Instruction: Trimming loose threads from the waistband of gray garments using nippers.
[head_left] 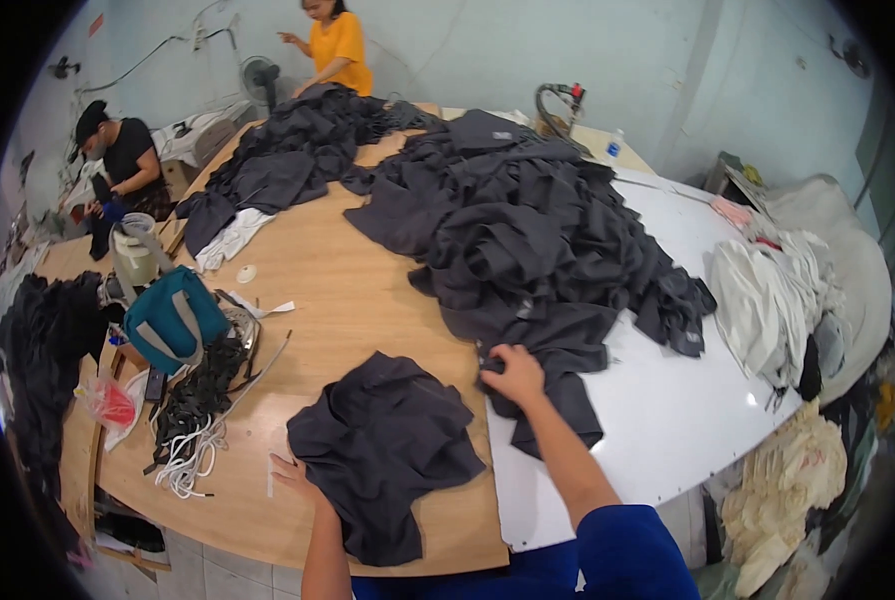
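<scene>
A dark grey garment (pixel 387 440) lies crumpled on the wooden table in front of me. Beside its left edge rests my left hand (pixel 299 478), fingers stretched out low over the tabletop; part of the hand may be under the cloth. My right hand (pixel 517 376) is closed on a bunched bit of another dark garment (pixel 557 415), at the near end of a large heap of dark garments (pixel 527 230). That piece hangs together with the heap, so where it ends I cannot tell.
White cords (pixel 192 460), black straps (pixel 202 390) and a teal bag (pixel 175 318) lie at left. A second dark heap (pixel 287 150) is farther back, with a person in orange (pixel 339 50) behind it. Another person (pixel 132 155) sits far left. Pale cloth (pixel 767 300) is at right.
</scene>
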Motion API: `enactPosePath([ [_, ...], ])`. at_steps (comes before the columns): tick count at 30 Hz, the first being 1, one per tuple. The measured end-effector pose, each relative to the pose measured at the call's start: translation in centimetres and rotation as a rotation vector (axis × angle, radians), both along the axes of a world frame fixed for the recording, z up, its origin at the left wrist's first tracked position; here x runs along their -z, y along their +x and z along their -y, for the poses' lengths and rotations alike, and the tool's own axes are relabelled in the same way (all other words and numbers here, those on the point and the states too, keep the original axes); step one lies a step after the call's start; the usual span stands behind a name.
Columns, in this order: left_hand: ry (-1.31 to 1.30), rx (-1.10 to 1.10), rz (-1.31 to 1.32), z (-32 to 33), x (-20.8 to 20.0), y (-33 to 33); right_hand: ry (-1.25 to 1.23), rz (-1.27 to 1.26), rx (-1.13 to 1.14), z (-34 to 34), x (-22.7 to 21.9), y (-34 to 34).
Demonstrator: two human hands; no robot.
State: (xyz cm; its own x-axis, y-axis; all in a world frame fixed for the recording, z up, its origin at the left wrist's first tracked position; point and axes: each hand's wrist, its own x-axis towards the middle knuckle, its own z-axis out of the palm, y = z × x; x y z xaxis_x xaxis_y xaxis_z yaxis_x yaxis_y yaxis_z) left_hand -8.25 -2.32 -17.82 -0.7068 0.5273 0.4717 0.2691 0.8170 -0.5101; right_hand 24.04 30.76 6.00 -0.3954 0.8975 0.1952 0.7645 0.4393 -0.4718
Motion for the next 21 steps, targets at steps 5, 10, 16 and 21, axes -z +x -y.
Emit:
enactPosePath([
  [5,0.238,0.285,0.182,-2.9,-4.1,-0.4,-0.199,-0.364,-0.162,4.7,-0.7,0.2],
  [10,0.448,0.471,0.366,-2.1,-5.1,-0.4,-0.193,-0.838,-0.140,10.5,-0.7,8.3],
  [16,0.688,0.540,0.617,-2.7,-8.2,0.5,0.084,0.155,0.282,20.5,3.8,20.9],
  [21,0.848,0.602,0.868,-2.0,-9.7,1.9,0.309,0.203,0.294,21.2,4.3,20.7],
])
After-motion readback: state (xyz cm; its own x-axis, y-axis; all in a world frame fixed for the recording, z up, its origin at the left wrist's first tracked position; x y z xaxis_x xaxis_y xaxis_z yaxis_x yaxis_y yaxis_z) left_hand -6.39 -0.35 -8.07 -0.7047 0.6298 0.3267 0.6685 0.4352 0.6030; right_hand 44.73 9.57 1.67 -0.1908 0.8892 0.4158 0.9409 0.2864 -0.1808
